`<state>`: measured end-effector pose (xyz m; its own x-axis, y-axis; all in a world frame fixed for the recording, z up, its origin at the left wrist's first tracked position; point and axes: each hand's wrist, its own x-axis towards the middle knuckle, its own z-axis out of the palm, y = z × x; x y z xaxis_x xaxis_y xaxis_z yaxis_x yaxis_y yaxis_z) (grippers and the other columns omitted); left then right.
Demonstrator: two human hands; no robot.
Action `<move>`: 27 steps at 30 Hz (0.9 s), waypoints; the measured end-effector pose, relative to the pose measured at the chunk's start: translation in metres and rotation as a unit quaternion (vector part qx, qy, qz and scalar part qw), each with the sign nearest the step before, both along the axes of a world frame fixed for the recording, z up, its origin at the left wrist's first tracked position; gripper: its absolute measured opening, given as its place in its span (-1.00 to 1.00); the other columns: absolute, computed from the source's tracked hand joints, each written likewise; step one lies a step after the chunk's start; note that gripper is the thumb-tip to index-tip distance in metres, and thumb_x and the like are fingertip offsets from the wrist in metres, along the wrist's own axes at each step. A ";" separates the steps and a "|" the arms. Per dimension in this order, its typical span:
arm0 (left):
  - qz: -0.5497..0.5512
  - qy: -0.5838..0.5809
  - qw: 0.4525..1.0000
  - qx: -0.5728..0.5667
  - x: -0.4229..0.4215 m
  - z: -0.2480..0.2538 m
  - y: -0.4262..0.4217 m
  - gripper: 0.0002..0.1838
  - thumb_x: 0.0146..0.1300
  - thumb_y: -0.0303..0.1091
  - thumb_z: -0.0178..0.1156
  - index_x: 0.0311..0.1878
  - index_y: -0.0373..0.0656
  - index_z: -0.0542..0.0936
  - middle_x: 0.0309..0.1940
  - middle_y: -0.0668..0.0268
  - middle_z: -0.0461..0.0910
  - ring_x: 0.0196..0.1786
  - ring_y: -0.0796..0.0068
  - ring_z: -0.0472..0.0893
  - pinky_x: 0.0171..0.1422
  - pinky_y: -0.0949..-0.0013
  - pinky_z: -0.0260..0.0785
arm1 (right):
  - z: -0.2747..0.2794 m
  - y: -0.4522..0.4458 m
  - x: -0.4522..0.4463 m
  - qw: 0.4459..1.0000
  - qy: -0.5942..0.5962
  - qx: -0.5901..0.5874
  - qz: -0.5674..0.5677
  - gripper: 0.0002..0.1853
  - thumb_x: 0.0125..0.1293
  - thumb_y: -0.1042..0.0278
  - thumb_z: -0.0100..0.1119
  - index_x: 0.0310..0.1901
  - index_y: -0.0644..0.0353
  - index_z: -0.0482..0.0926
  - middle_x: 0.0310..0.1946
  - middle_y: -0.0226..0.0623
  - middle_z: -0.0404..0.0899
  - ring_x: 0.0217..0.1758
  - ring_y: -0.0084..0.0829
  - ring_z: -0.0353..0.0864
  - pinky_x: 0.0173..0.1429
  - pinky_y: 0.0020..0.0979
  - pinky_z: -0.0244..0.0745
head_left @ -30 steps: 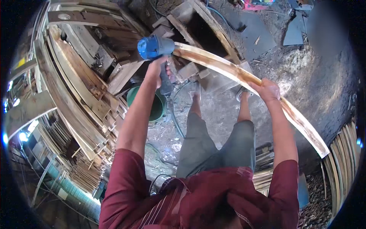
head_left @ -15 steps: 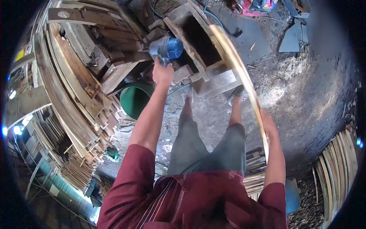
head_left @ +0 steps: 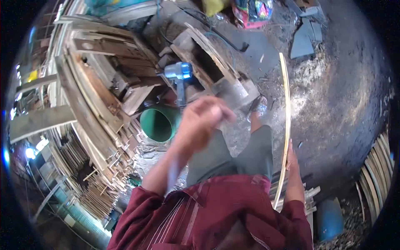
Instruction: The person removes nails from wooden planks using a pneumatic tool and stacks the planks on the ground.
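Note:
My left hand [head_left: 204, 121] is raised in front of my body, blurred by motion, and no longer on the tool; its fingers look partly curled and nothing can be made out in them. The blue and grey power tool [head_left: 179, 71] rests beyond it by the wooden box, its dark handle pointing down toward me. On the right, my right hand [head_left: 292, 157] is closed round the lower part of a long, curved wooden strip [head_left: 286, 108]. The strip stands edge-on, with its far end over the floor.
A green bucket [head_left: 158, 124] stands near my left arm. Stacked curved boards [head_left: 98, 79] fill the left side. An open wooden box [head_left: 216, 71] lies ahead. More strips [head_left: 377, 175] lean at the far right, near a blue container [head_left: 330, 218]. Grey sheet pieces [head_left: 306, 39] lie on the floor.
My left hand has let go of the power tool and come back toward my body. The wooden strip has swung from lying across the view to pointing away from me, still in my right hand.

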<state>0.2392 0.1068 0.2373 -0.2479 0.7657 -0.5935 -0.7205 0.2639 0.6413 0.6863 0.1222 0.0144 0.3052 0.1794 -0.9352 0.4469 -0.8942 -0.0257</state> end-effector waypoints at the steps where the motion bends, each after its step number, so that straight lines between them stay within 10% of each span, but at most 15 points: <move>1: 0.001 -0.077 0.985 0.153 0.020 0.046 0.012 -0.75 0.21 -0.26 0.27 -0.22 -0.23 0.50 -0.27 0.16 0.52 -0.17 0.12 0.59 -0.06 0.16 0.48 | 0.014 0.006 -0.007 1.000 0.015 0.005 0.006 -0.24 0.11 -0.65 -0.16 -0.46 0.04 0.50 -0.71 -0.41 0.39 -0.70 -0.44 0.42 -0.61 -0.42 0.38; 3: -0.011 -0.213 0.860 0.464 0.056 0.109 0.044 -0.73 0.18 -0.32 0.26 -0.18 -0.34 0.55 -0.16 0.02 0.56 -0.11 0.20 0.59 -0.05 0.21 0.46 | 0.041 0.016 -0.021 0.996 0.025 0.073 0.044 -0.14 0.11 -0.66 -0.17 -0.24 0.16 0.60 -0.50 -0.28 0.51 -0.39 -0.37 0.56 -0.31 -0.35 0.49; 4: 0.064 -0.298 0.857 0.416 0.075 0.166 0.046 -0.73 0.21 -0.38 0.20 -0.12 -0.39 0.55 -0.16 0.04 0.55 -0.10 0.26 0.56 -0.05 0.27 0.46 | 0.056 0.026 -0.029 0.995 0.033 0.077 0.055 -0.14 0.11 -0.66 -0.17 -0.24 0.16 0.60 -0.50 -0.28 0.51 -0.39 -0.37 0.56 -0.31 -0.35 0.49; 6: 0.077 -0.291 0.855 0.422 0.096 0.198 0.036 -0.75 0.21 -0.39 0.19 -0.13 -0.40 0.56 -0.17 0.03 0.55 -0.13 0.28 0.56 -0.08 0.30 0.46 | 0.053 0.028 0.000 0.995 0.081 0.029 0.044 0.13 0.06 -0.66 -0.08 0.24 0.43 0.38 0.13 0.00 0.47 0.20 -0.19 0.44 0.25 -0.17 0.32; 21: -0.127 -0.299 0.819 0.473 0.091 0.280 -0.061 -0.84 0.25 -0.55 0.17 -0.31 -0.47 0.68 -0.29 -0.19 0.62 -0.59 0.59 0.55 -0.58 0.65 0.46 | 0.099 -0.080 0.010 0.948 0.027 0.317 -0.006 -0.24 0.05 -0.38 0.28 -0.36 0.42 0.61 -0.47 -0.26 0.53 -0.40 -0.45 0.43 -0.29 -0.27 0.39; 24: -0.226 -0.255 0.807 0.482 0.064 0.209 -0.083 -0.75 0.25 -0.39 0.19 -0.53 -0.19 0.42 -0.67 0.15 0.49 -0.76 0.35 0.40 -0.69 0.38 0.23 | 0.116 -0.163 0.000 0.938 -0.060 0.342 0.005 -0.39 0.11 -0.15 0.33 -0.42 0.45 0.58 -0.64 -0.30 0.48 -0.52 -0.49 0.39 -0.41 -0.32 0.35; 25: -0.277 -0.023 0.823 0.495 0.045 0.168 -0.083 -0.84 0.17 -0.42 0.27 -0.46 -0.23 0.52 -0.62 0.22 0.52 -0.65 0.42 0.48 -0.58 0.42 0.30 | 0.145 -0.188 -0.016 0.930 -0.113 0.347 0.036 -0.42 0.12 -0.11 0.33 -0.43 0.45 0.57 -0.67 -0.27 0.47 -0.54 -0.49 0.39 -0.42 -0.32 0.35; 27: -0.334 0.198 0.909 0.148 0.026 0.093 -0.091 -0.81 0.20 -0.38 0.25 -0.24 -0.33 0.59 -0.43 0.38 0.56 -0.40 0.67 0.50 -0.30 0.54 0.34 | 0.148 -0.253 -0.020 0.930 -0.143 0.338 0.028 -0.43 0.13 -0.07 0.31 -0.36 0.47 0.57 -0.55 -0.03 0.58 -0.48 -0.31 0.55 -0.33 -0.23 0.42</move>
